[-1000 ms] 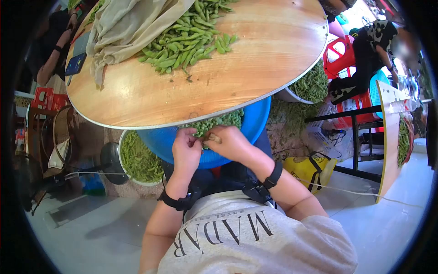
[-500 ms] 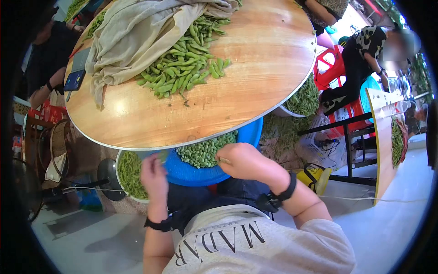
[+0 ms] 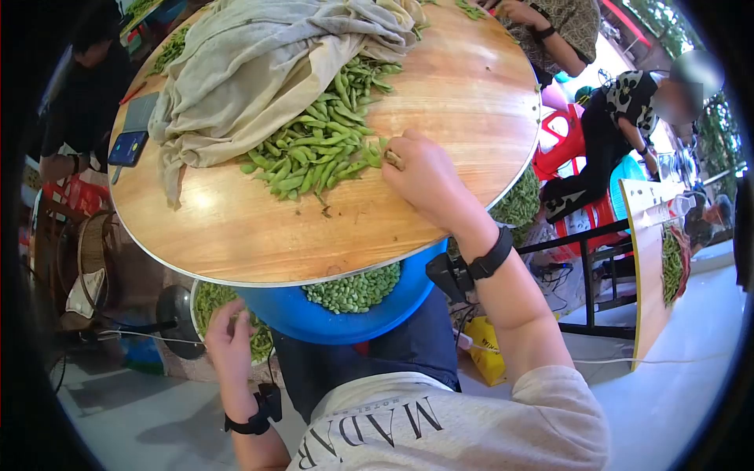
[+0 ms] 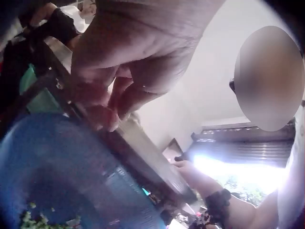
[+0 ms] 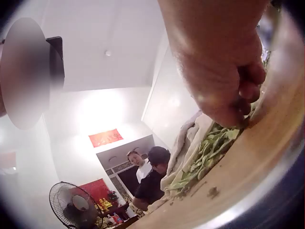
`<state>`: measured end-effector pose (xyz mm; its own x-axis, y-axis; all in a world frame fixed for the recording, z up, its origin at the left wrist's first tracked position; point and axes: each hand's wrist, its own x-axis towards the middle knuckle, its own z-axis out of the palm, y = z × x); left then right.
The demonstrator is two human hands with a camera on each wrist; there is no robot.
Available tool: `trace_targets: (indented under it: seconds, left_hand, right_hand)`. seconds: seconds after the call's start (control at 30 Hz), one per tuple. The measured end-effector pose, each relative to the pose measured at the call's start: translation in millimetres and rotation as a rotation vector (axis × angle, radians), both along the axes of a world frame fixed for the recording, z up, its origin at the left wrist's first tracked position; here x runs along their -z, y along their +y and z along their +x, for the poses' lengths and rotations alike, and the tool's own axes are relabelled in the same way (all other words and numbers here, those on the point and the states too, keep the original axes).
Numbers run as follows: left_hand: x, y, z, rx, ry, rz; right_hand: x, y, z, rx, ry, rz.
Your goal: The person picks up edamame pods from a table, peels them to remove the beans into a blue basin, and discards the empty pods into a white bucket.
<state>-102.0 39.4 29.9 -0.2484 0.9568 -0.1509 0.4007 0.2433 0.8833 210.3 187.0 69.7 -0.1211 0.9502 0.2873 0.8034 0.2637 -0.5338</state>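
Observation:
My right hand (image 3: 424,180) is over the round wooden table (image 3: 330,243), its curled fingertips pinching at green soybean pods (image 3: 318,153) on the pile's right edge. A small pale thing shows among its curled fingers. In the right wrist view the fingertips reach down to the pods (image 5: 207,152). Low on the left, my left hand (image 3: 228,345) hangs with loosely bent fingers over a white-rimmed tub of pods (image 3: 210,302); nothing plainly shows in it. Between the arms, a blue basin (image 3: 314,323) holds shelled green beans (image 3: 353,290), partly hidden under the table edge.
A beige cloth (image 3: 243,86) covers much of the pod pile. A phone (image 3: 128,147) lies at the table's left edge. Other people sit around. To the right stand a board-topped black frame (image 3: 593,282) and a yellow bag (image 3: 485,353); a pale cord crosses the floor.
My hands have parted from over the basin. The right one has moved up and forward to the pods on the table; the left one has moved left and down to the tub.

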Motion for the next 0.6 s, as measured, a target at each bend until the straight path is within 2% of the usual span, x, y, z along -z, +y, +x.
trace_targets:
  seconds: [0.1,0.17,0.23,0.3,0.4,0.5,0.6]
  left_hand:
    - [-4,4,10,0.068,-0.081,0.086]
    - [-25,9,30,0.159,-0.116,0.149]
    - [-35,7,38,0.155,-0.189,0.138]
    - [-38,6,45,0.163,-0.252,0.115]
    - [-39,5,56,0.203,-0.316,0.077]
    - [-40,6,69,0.274,-0.354,0.056]
    - [-45,7,82,0.335,-0.411,0.056]
  right_hand:
    - [4,6,10,0.064,-0.125,-0.010]
    - [0,8,23,0.055,-0.075,-0.033]
    - [-5,14,30,0.052,-0.027,-0.011]
    - [-7,18,36,0.066,0.022,0.045]
    - [-9,20,24,-0.031,0.005,0.029]
    - [2,23,9,-0.046,-0.219,0.026]
    - [-1,29,15,-0.060,0.220,0.067]
